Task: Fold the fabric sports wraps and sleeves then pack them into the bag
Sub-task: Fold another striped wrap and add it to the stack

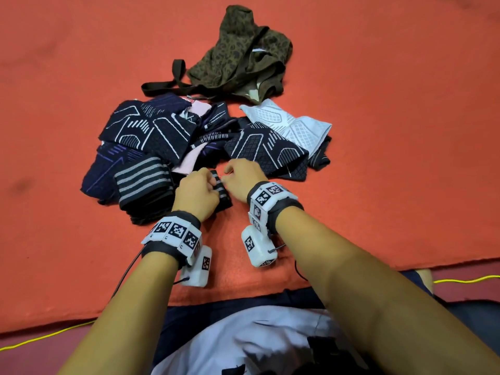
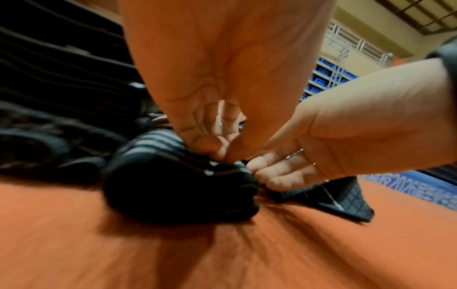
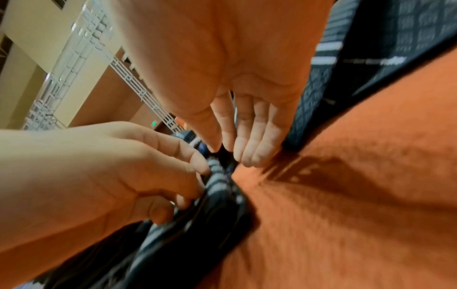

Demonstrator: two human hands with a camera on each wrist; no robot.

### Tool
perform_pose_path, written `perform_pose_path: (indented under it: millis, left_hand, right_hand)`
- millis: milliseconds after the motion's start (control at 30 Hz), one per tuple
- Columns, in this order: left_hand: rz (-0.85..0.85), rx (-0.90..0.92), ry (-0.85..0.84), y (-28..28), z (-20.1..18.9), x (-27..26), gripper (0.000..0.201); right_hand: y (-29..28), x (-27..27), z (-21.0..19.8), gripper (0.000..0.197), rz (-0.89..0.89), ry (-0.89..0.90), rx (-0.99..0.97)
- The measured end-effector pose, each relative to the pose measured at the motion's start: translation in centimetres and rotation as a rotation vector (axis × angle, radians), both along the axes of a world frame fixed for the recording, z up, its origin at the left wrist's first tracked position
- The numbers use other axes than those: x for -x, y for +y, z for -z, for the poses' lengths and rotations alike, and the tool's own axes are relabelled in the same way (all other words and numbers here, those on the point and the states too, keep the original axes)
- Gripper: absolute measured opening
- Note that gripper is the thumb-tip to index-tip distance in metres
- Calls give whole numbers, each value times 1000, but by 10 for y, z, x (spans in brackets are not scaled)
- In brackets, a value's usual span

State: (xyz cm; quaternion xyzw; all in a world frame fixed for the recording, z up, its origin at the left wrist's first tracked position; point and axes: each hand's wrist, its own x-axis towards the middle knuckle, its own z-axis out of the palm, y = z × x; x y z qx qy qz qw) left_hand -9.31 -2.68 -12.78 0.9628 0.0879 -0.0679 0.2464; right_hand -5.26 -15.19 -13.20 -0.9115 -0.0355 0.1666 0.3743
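Two hands' grip (image 1: 220,182) around striped wrap (image 1: 222,194).

The black grey-striped wrap (image 1: 221,191) I hold sits rolled on the orange mat, beside a heap of dark patterned sleeves (image 1: 151,131), a pale sleeve (image 1: 292,123) and the crumpled leopard-print bag (image 1: 243,52) beyond.

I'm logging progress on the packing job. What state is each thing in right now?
striped wrap: bunched, gripped by both hands, on the mat.
left hand: fingers curled round the wrap.
right hand: fingertips pinch the wrap's far end.
camo bag: crumpled, lying flat, nothing visibly packed.
folded striped wrap: folded, beside the left hand.
white sleeve: lying loose, unpacked.
dark patterned sleeves: piled, unpacked.
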Motion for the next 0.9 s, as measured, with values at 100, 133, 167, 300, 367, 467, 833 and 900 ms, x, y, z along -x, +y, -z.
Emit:
perform_pose_path:
  millis: [100,133,167,300,367,467,833,900]
  left_hand:
    - [131,89,-9,-22,-4,-12,14]
    - [176,102,9,-31,-4,-16,14]
    - [204,106,24,-39,-3,-20,16]
    - [61,162,19,-52,4,-37,41]
    - [32,216,38,-53,5,-43,46]
    - [71,303,68,-56,3,-43,45]
    - [-58,600,-283,-40,-19,-61,50]
    - [-87,591,-365,-33,-27,-65,49]
  right_hand:
    - [-29,-9,-24,24,133,-69,-25]
    - [-40,-13,-30,25,187,-98,-27]
    - [-51,-16,-35,23,242,-125,-28]
    - [-90,-22,-34,35,438,-179,62]
    - [-99,-22,-27,49,465,-87,163]
    - [-97,-18,-16,49,441,96,228]
    - [-55,-14,-34,43,150,-62,-248]
    - [-50,-17,-42,49,91,-120,-291]
